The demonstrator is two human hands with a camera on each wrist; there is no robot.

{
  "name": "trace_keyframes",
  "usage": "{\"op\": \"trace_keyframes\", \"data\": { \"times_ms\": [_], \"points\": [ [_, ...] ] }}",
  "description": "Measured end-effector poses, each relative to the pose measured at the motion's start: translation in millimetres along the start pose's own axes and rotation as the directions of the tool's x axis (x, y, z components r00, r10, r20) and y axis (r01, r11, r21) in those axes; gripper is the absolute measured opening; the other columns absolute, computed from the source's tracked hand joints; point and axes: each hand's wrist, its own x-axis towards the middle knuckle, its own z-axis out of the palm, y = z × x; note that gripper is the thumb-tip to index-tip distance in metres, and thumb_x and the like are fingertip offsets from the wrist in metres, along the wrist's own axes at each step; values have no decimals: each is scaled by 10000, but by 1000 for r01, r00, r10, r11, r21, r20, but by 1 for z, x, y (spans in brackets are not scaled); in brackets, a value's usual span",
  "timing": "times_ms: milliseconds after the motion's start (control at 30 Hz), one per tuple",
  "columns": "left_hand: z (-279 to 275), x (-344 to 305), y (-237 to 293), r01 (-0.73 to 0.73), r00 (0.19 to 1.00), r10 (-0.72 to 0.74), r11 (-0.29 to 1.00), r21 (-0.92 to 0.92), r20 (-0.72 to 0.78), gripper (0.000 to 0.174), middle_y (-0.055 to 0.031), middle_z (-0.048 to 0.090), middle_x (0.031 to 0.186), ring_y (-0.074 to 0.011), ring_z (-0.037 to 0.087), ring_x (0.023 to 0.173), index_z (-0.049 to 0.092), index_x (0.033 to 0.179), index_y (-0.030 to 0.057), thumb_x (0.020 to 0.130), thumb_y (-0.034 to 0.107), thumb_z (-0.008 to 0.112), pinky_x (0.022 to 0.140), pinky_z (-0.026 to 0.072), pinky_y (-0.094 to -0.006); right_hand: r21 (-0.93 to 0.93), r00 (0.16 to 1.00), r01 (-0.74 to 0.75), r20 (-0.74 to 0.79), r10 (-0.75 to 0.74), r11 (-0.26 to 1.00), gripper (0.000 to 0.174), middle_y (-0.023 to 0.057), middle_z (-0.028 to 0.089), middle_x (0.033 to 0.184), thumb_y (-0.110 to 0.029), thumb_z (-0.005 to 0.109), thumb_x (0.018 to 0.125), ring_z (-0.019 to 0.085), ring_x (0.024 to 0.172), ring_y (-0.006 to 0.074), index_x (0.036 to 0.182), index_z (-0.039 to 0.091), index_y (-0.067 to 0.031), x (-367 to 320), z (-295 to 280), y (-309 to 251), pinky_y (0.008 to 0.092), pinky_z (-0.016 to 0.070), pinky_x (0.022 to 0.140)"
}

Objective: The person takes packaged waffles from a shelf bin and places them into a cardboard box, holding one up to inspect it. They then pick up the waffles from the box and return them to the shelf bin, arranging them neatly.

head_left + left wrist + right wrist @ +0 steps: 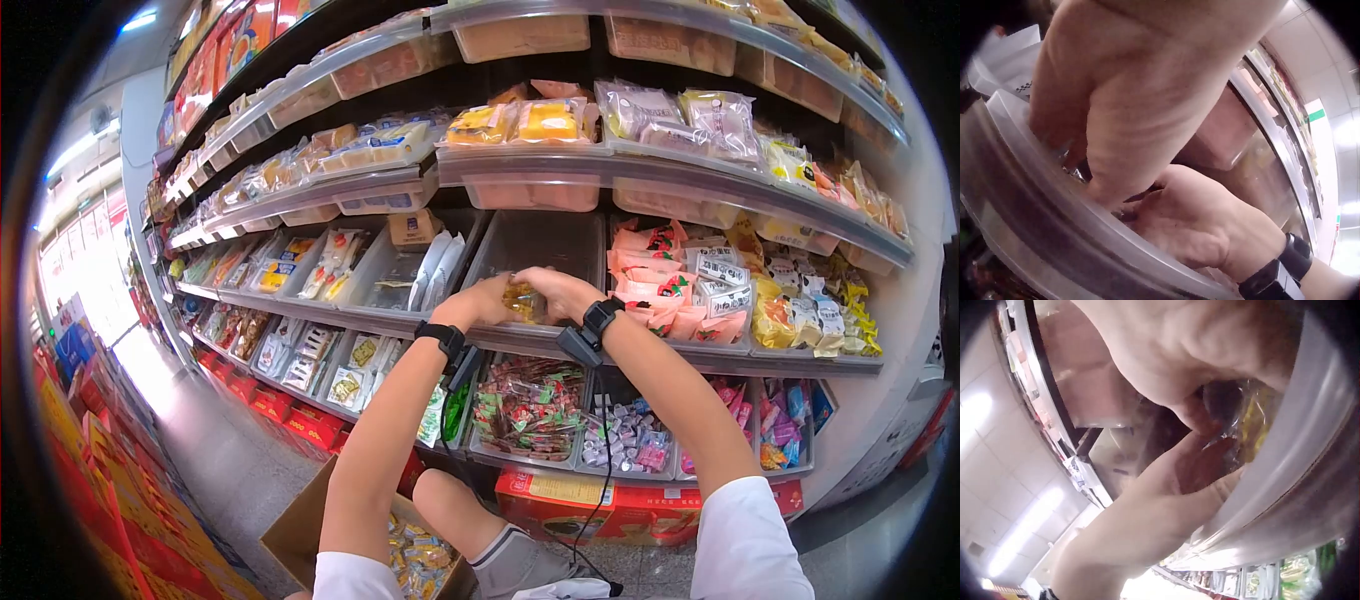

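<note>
Both hands are inside a clear plastic bin on the middle shelf. Between them are small yellow-wrapped snack packets, held low behind the bin's front wall. My left hand cups the packets from the left, and my right hand curls round from the right, the two meeting at the thumbs. Seen from the right wrist, shiny clear and yellow wrapping shows beside the fingers. In the left wrist view the left hand covers most of the packets, and its fingertips are hidden.
Pink and white packets fill the bin to the right; white pouches stand in the bin to the left. An upper shelf juts out above the hands. On the floor, an open cardboard box holds more yellow packets.
</note>
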Motion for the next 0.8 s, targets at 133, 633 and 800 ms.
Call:
{"op": "trace_keyframes", "data": {
  "times_ms": [133,633,800],
  "points": [
    [1,9,-17,-20,998,24,998,63,-64,771,-253,606,1334,-384,571,1256,457,1426,-24,767,151,819,1060,459,-407,346,998,47,22,-58,937,456,180,586,1214,-304,653,884,588,1111,337,1207,514,-13,54,-7,21,616,463,922],
    [30,-2,20,175,972,-201,964,202,118,776,-195,151,1668,-379,107,1547,152,1617,90,987,526,274,1256,142,-464,265,988,-105,140,69,959,842,211,41,1676,-530,489,969,33,1539,396,1575,196,-25,52,-4,12,669,78,1176],
    [13,-5,10,24,977,-60,984,174,207,636,-198,237,1641,-367,211,1520,331,1545,47,1009,384,283,1241,205,-456,174,969,-144,-176,175,974,682,192,499,1467,-558,487,980,422,1377,347,1409,435,-30,-6,11,-12,654,245,1122]
  ]
}}
